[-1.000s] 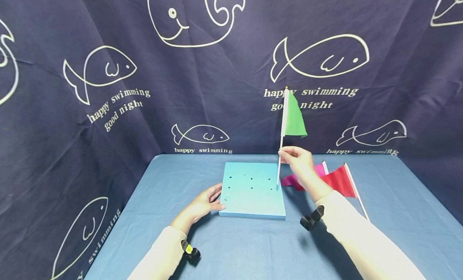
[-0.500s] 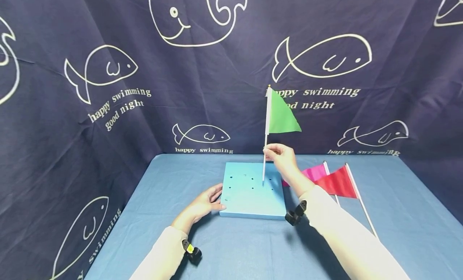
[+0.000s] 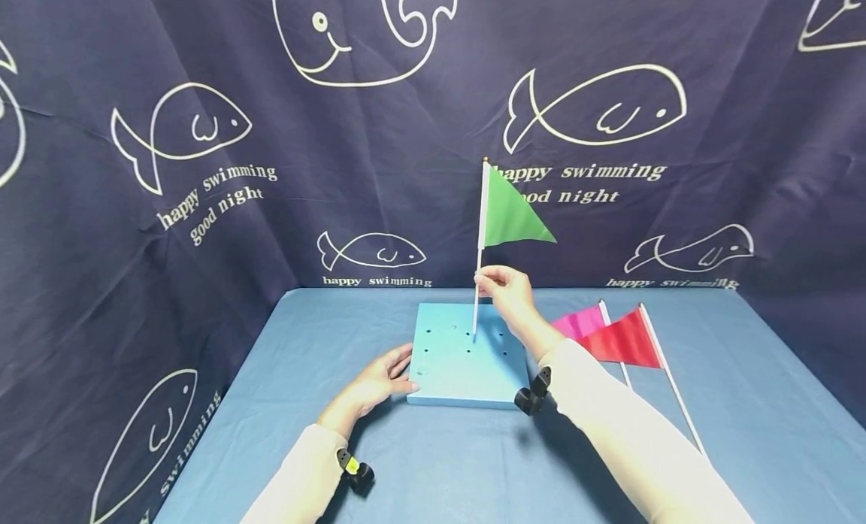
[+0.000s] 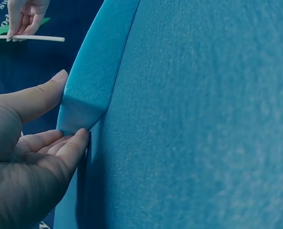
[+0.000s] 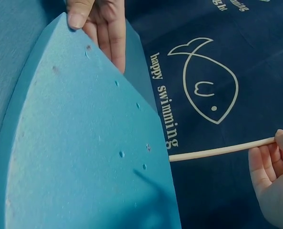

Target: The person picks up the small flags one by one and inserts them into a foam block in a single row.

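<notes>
In the head view, a light blue foam block (image 3: 467, 377) with several small holes lies flat on the table. My left hand (image 3: 376, 381) holds it at the front left corner; the left wrist view shows the thumb (image 4: 41, 98) on one face and fingers on another. Above the block, my right hand (image 3: 509, 292) pinches the thin white stick of a green flag (image 3: 510, 212) between thumb and fingers. The flag stands nearly upright, its lower tip close to a back-row hole. Whether the tip touches the block I cannot tell. In the right wrist view the stick (image 5: 217, 151) meets the block's edge.
To the right of the block lie a red flag (image 3: 629, 340) and a pink flag (image 3: 578, 323), partly overlapping, near my right forearm. A blue cloth covers the table (image 3: 325, 321). Behind it hangs a dark curtain (image 3: 379, 178) printed with fish.
My right hand has carried the green flag leftward, from the block's right edge to over its middle back holes. The left hand stays at the block's corner.
</notes>
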Motion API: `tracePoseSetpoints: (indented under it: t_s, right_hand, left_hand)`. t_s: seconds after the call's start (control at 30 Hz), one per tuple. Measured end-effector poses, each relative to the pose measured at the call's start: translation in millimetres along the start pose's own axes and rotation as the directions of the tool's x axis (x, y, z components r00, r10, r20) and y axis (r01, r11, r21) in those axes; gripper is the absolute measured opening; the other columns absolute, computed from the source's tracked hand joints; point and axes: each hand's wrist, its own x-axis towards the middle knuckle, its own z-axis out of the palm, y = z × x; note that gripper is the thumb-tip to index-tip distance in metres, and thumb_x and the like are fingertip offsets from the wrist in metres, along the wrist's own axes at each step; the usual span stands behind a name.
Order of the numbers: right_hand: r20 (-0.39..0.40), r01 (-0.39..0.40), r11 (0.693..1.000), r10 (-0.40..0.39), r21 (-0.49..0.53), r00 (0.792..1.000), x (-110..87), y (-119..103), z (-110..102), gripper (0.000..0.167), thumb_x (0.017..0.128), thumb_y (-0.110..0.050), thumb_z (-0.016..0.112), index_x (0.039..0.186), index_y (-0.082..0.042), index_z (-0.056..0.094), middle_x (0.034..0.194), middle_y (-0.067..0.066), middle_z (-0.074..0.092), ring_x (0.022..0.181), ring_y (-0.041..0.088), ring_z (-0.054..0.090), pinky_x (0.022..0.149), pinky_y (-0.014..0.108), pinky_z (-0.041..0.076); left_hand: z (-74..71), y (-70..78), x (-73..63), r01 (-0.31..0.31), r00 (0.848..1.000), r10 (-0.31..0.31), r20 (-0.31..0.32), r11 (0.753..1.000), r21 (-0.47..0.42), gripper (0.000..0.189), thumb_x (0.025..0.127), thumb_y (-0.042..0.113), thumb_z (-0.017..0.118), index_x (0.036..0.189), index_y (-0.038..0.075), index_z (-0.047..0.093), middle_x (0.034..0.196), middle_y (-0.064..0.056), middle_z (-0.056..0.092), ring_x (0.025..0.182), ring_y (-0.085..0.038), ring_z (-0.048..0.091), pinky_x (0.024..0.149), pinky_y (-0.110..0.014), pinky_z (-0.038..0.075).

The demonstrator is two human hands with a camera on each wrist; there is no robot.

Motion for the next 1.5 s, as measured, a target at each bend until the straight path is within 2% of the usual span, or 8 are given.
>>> tracePoseSetpoints:
  t_s: [0.1,0.33,0.4,0.63,0.73,1.07,1.3,1.5]
  right_hand:
    - [-0.007,0.009,1.000,-0.008,0.011,1.000,0.6,1,4,0.023,0.091,-0.005,0.066,0.107,0.011,0.066,0.080,0.002,0.070,0.064,0.006,0.066,0.072,0.026,0.062]
    - [-0.031,0.009,1.000,-0.008,0.021,0.999,2.1,4,10,0.021,0.090,-0.003,0.066,0.106,0.011,0.067,0.090,0.019,0.071,0.063,0.006,0.065,0.074,0.031,0.062]
    - [-0.032,0.016,0.999,-0.015,0.033,0.999,3.4,4,14,0.021,0.089,-0.002,0.067,0.105,0.012,0.067,0.088,0.017,0.071,0.063,0.007,0.065,0.075,0.032,0.063]
    - [-0.038,0.034,0.999,-0.033,0.037,0.999,7.6,6,26,0.018,0.088,-0.001,0.068,0.101,0.011,0.068,0.074,0.002,0.068,0.062,0.009,0.065,0.061,0.014,0.057]
    - [-0.039,0.036,0.999,-0.035,0.026,0.999,7.1,8,31,0.016,0.087,-0.001,0.068,0.099,0.010,0.069,0.071,0.001,0.067,0.063,0.014,0.066,0.058,0.013,0.055]
    - [-0.015,0.042,0.998,-0.041,0.036,0.999,4.4,8,44,0.016,0.087,0.001,0.068,0.098,0.011,0.069,0.076,0.014,0.070,0.061,0.011,0.066,0.060,0.017,0.058]
    - [0.010,0.040,0.999,-0.040,0.037,0.999,2.1,5,52,0.016,0.087,-0.001,0.069,0.098,0.010,0.069,0.076,0.011,0.070,0.060,0.009,0.065,0.074,0.037,0.063]
    - [0.029,0.062,0.997,-0.064,0.044,0.998,-3.0,5,58,0.016,0.087,-0.001,0.069,0.098,0.011,0.069,0.075,0.010,0.070,0.062,0.012,0.066,0.071,0.035,0.063]
  left_hand:
    - [0.7,0.3,-0.7,-0.004,1.000,0.004,0.008,1.000,-0.002,0.083,0.082,-0.010,0.067,0.150,-0.007,0.020,0.158,-0.025,0.019,0.147,-0.036,0.019,0.117,-0.041,0.031]
    - [3.0,-2.3,1.1,-0.014,1.000,0.014,0.027,1.000,0.017,0.082,0.083,-0.009,0.067,0.150,-0.008,0.020,0.157,-0.026,0.020,0.147,-0.037,0.019,0.116,-0.040,0.033]
    - [2.8,-3.6,2.1,-0.009,1.000,0.009,0.022,1.000,0.015,0.083,0.083,-0.010,0.067,0.150,-0.008,0.020,0.157,-0.027,0.020,0.146,-0.037,0.019,0.116,-0.041,0.033]
    - [4.7,-1.8,4.6,-0.003,1.000,0.003,-0.005,1.000,-0.009,0.084,0.081,-0.012,0.067,0.150,-0.009,0.020,0.157,-0.026,0.021,0.147,-0.036,0.019,0.118,-0.045,0.029]
    - [5.9,-2.0,5.1,0.000,1.000,0.000,-0.002,1.000,-0.011,0.084,0.081,-0.012,0.067,0.150,-0.009,0.020,0.157,-0.026,0.020,0.147,-0.036,0.020,0.119,-0.044,0.029]
    - [2.9,0.2,2.2,-0.002,1.000,0.002,-0.010,1.000,-0.001,0.084,0.080,-0.013,0.067,0.149,-0.011,0.019,0.157,-0.028,0.020,0.146,-0.038,0.019,0.117,-0.044,0.029]
    - [0.4,1.9,-0.6,0.003,1.000,-0.003,-0.023,1.000,0.009,0.084,0.080,-0.013,0.067,0.149,-0.010,0.020,0.157,-0.027,0.021,0.146,-0.038,0.020,0.118,-0.044,0.029]
    - [-1.1,-0.6,-2.2,0.006,1.000,-0.006,-0.024,1.000,0.004,0.083,0.081,-0.011,0.067,0.150,-0.009,0.021,0.157,-0.026,0.022,0.146,-0.036,0.021,0.117,-0.042,0.030]
